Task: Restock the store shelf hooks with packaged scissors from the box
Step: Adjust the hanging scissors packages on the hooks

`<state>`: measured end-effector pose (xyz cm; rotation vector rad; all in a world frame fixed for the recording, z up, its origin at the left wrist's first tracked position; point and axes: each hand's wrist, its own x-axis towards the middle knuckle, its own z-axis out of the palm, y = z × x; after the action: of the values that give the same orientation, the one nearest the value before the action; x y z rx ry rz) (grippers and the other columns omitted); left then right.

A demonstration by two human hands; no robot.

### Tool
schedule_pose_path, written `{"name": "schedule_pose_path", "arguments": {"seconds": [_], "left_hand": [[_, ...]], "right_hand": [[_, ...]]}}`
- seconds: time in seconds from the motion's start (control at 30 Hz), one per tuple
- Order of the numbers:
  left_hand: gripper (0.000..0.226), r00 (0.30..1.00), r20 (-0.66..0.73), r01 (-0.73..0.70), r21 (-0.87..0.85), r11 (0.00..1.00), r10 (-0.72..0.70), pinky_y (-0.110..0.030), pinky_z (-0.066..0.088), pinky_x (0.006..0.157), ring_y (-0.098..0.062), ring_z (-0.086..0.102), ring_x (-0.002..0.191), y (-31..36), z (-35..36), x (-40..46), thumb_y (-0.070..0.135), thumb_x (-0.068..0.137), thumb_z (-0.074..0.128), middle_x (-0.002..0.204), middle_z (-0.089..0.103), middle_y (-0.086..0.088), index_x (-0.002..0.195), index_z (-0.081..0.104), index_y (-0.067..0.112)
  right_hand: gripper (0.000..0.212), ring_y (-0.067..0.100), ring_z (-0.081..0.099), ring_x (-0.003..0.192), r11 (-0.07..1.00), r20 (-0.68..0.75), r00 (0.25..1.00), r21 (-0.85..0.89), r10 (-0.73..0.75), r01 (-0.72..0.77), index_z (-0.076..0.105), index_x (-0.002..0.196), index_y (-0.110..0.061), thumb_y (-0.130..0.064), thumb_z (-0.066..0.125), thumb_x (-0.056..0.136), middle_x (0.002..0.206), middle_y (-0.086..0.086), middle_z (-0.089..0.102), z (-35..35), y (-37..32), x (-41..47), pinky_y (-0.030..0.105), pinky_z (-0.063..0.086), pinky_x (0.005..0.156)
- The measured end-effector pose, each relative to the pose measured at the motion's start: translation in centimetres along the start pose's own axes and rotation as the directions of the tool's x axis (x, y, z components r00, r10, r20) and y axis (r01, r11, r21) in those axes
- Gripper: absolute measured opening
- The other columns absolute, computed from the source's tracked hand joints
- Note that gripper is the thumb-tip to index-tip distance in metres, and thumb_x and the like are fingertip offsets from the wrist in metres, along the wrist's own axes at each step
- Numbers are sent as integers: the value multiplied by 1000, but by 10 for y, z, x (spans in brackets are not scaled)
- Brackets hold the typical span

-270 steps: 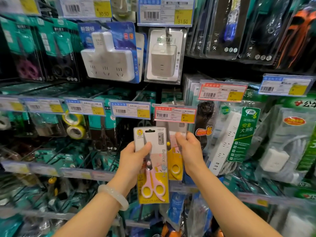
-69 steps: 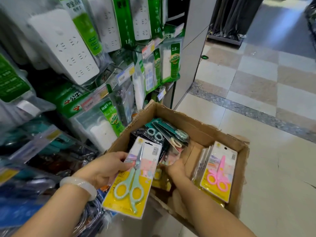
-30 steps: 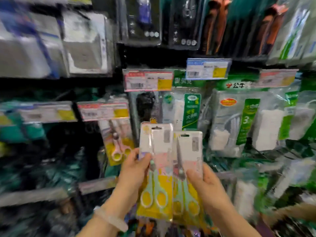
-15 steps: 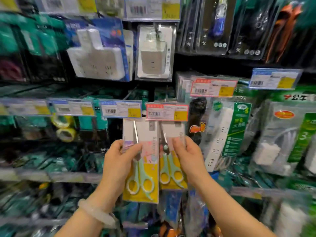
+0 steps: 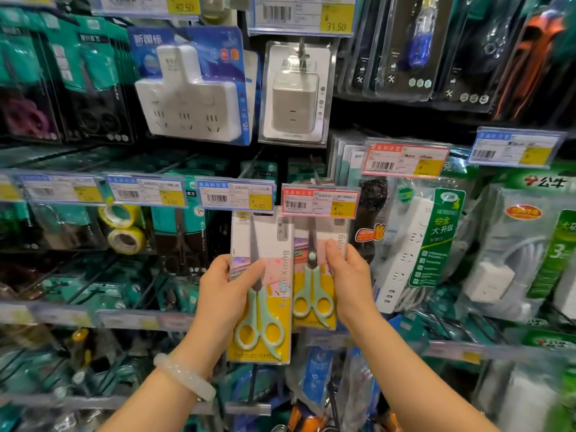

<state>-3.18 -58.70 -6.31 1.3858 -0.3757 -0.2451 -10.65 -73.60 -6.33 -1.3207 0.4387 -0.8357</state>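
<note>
At the middle of the frame, the left hand (image 5: 226,294) grips one scissors pack (image 5: 261,288), and the right hand (image 5: 350,283) pinches a second pack (image 5: 314,275) under the red price tag (image 5: 319,202).

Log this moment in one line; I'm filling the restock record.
left hand: holds scissors pack | right hand: holds second pack under red price tag | hooking: unclear

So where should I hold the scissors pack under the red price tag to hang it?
Pinch the scissors pack by its right edge near the middle, as the right hand does. That probably works best: the flat card stays upright, and its top stays free under the red price tag.
</note>
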Motion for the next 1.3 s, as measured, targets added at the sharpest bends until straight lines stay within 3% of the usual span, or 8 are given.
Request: {"name": "schedule_pose_path", "arguments": {"seconds": [0.2,0.33,0.5,0.63,0.87,1.03,1.17,1.3], "left_hand": [[10,1000,15,6,13,1000,-6,-45,56,75,-26,69,80,-1,-5,-1,11,85,65,89,70,-15,88,58,6],[13,999,22,27,20,999,-27,-46,57,75,-28,69,80,-4,-6,-2,13,85,66,91,70,-18,89,57,4],[9,999,26,34,-7,999,-34,-28,56,55,-15,70,66,-4,-10,-3,11,86,64,83,71,-10,87,57,6],[6,999,30,33,-36,999,-32,-18,51,47,-8,69,60,-2,-11,-4,9,86,63,77,71,-3,84,57,9],[6,999,27,46,-60,997,-45,-20,52,48,-10,69,59,-1,-11,-4,9,86,63,72,71,0,85,57,8],[8,998,9,58,-50,997,-57,-30,55,56,-16,70,65,-4,-12,-3,11,86,64,76,71,-4,83,57,10],[5,998,21,59,-70,996,-57,-24,54,50,-12,70,61,-3,-11,-2,11,86,63,71,72,0,85,58,10],[7,998,22,65,-90,994,-63,-22,54,50,-12,70,63,-5,-10,-2,9,87,62,69,72,1,83,57,10]], "right_hand": [[15,25,64,88,990,11,1000,-140,-8,9,65,87,-19,-25,53,94,93,10,69,5,-1,8,46,51,86],[15,20,64,86,984,8,999,-178,-32,33,65,89,-21,-25,51,94,90,3,69,-2,-3,8,39,53,82],[17,12,59,73,976,3,999,-213,-41,41,60,81,-19,-24,51,94,80,1,64,-2,-5,10,27,52,69],[20,21,57,82,965,16,1000,-262,-25,28,60,78,-18,-29,52,94,87,12,63,4,-3,10,45,51,85],[29,20,53,76,951,-32,998,-305,-59,46,50,66,-21,-29,53,93,73,2,58,-8,-8,13,36,47,73],[21,21,58,80,966,-3,1000,-257,-21,20,59,76,-17,-26,53,93,83,9,63,2,-6,10,40,51,80],[22,19,60,77,979,-46,999,-204,-9,-1,57,73,-19,-25,53,93,79,3,64,-6,-9,11,38,52,77],[18,23,62,84,968,0,1000,-252,0,0,61,82,-16,-26,52,94,88,14,68,-3,-8,10,43,52,83]]}}
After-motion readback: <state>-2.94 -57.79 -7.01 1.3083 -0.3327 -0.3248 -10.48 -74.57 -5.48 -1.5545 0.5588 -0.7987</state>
